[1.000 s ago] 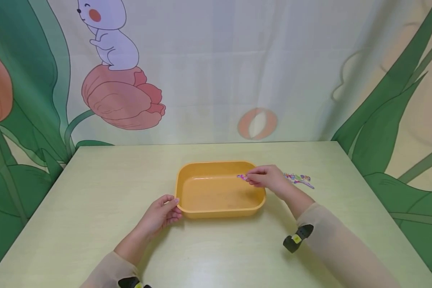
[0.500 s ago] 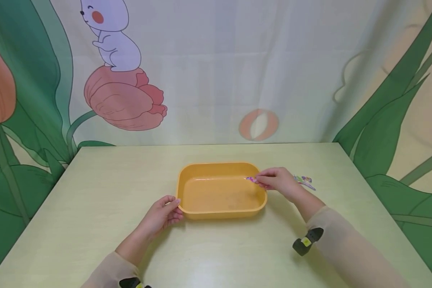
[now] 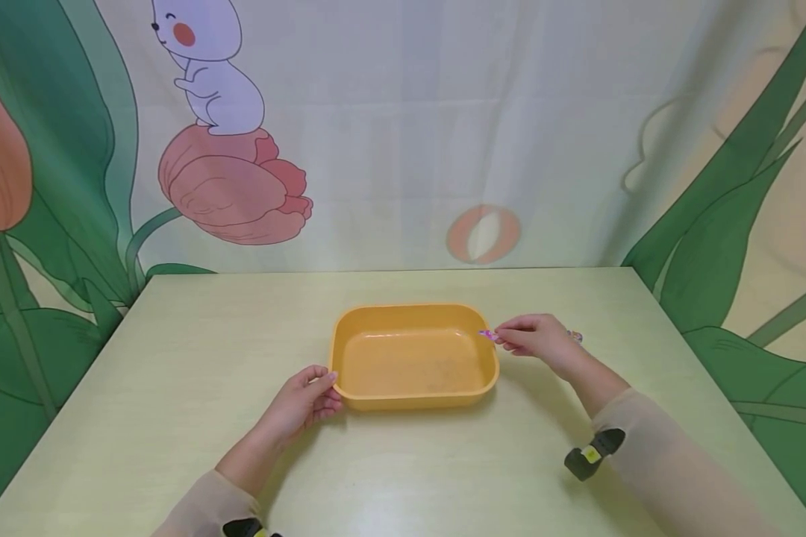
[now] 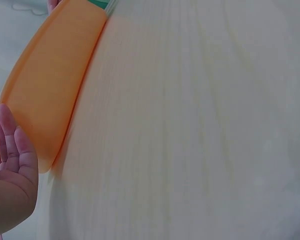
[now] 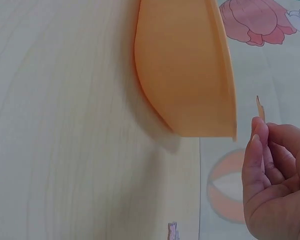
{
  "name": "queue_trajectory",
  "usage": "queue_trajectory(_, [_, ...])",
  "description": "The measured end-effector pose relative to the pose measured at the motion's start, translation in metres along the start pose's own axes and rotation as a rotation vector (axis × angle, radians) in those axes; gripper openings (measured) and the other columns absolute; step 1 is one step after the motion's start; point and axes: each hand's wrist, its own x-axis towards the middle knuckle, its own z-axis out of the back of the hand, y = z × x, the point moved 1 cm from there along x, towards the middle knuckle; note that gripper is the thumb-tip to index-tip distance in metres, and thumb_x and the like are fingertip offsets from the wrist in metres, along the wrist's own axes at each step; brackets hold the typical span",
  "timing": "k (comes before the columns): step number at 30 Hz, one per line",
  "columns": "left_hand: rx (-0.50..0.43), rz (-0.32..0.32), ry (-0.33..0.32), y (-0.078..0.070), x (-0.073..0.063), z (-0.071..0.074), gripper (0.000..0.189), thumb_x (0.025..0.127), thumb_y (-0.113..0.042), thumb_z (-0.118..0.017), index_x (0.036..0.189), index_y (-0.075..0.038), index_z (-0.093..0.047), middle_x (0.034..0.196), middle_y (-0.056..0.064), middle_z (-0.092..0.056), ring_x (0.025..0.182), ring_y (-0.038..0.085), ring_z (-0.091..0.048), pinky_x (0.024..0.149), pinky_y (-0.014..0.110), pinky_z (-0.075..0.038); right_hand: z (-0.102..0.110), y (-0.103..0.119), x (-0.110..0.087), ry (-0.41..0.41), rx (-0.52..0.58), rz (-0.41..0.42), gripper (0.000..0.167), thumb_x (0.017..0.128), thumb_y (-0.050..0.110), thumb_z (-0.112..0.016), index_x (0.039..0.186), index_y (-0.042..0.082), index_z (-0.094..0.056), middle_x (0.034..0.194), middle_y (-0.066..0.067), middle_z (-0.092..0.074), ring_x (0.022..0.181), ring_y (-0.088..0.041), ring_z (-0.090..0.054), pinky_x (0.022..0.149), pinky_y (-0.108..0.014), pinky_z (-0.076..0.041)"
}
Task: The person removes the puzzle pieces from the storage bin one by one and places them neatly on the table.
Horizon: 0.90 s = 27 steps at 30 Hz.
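My left hand [image 3: 304,400] grips the near left corner of the yellow tray [image 3: 413,401], thumb on the rim and fingers beneath it outside; in the left wrist view the fingers [image 4: 25,145] lie against the tray's outer wall. Near the right rim, my right hand [image 3: 536,341] pinches a thin, flat pink-purple piece [image 3: 488,335] between thumb and fingertips. The right wrist view shows this thin piece [image 5: 260,109] edge-on, above the rim's height. Another colourful flat piece [image 3: 575,336] lies on the table behind the right hand, mostly hidden by it.
The pale wooden table [image 3: 403,477] surrounds the tray. A printed curtain [image 3: 376,134] with a cartoon animal and flowers hangs behind the far edge. Each wrist bears a small black camera, such as the right wrist camera [image 3: 591,456].
My right hand has moved right with the pinched piece, from over the tray's interior to its right rim, covering more of the piece on the table. The left hand keeps its grip.
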Motion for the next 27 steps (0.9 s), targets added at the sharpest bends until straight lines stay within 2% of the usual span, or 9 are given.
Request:
queue_trajectory(5, [0.0, 0.002, 0.0, 0.0, 0.0, 0.0, 0.022, 0.097, -0.019, -0.05, 0.103, 0.001, -0.043, 0.073, 0.001, -0.061, 0.065, 0.011, -0.061, 0.067, 0.026, -0.052, 0.011, -0.006, -0.006, -0.006, -0.037, -0.038, 0.035, 0.092, 0.023, -0.061, 0.115, -0.004, -0.06, 0.103, -0.011, -0.065, 0.097, -0.031, -0.06, 0.08, -0.029, -0.052])
queue_trajectory(14, [0.004, 0.005, -0.009, -0.001, -0.001, 0.0, 0.023, 0.097, -0.018, -0.05, 0.106, 0.002, -0.043, 0.074, 0.002, -0.061, 0.066, 0.012, -0.061, 0.067, 0.026, -0.052, 0.03, -0.019, -0.014, -0.023, -0.054, -0.059, 0.039, 0.092, 0.025, -0.059, 0.119, -0.004, -0.057, 0.108, -0.013, -0.065, 0.104, -0.034, -0.057, 0.081, -0.028, -0.051])
queue_trajectory(19, [0.003, 0.009, -0.017, 0.0, -0.001, 0.0, 0.023, 0.097, -0.018, -0.05, 0.106, 0.002, -0.043, 0.074, 0.002, -0.061, 0.066, 0.012, -0.061, 0.066, 0.026, -0.052, 0.042, -0.026, -0.018, -0.054, -0.051, -0.064, 0.04, 0.093, 0.023, -0.058, 0.121, -0.006, -0.056, 0.107, -0.013, -0.065, 0.1, -0.029, -0.059, 0.081, -0.028, -0.051])
queue_trajectory(27, [0.003, 0.011, -0.016, 0.0, 0.0, -0.001, 0.024, 0.097, -0.018, -0.051, 0.106, 0.003, -0.042, 0.074, 0.002, -0.061, 0.065, 0.012, -0.061, 0.066, 0.026, -0.052, 0.068, -0.05, -0.021, -0.116, -0.021, -0.048, 0.042, 0.095, 0.019, -0.056, 0.122, -0.012, -0.051, 0.106, -0.016, -0.065, 0.091, -0.016, -0.063, 0.08, -0.028, -0.051])
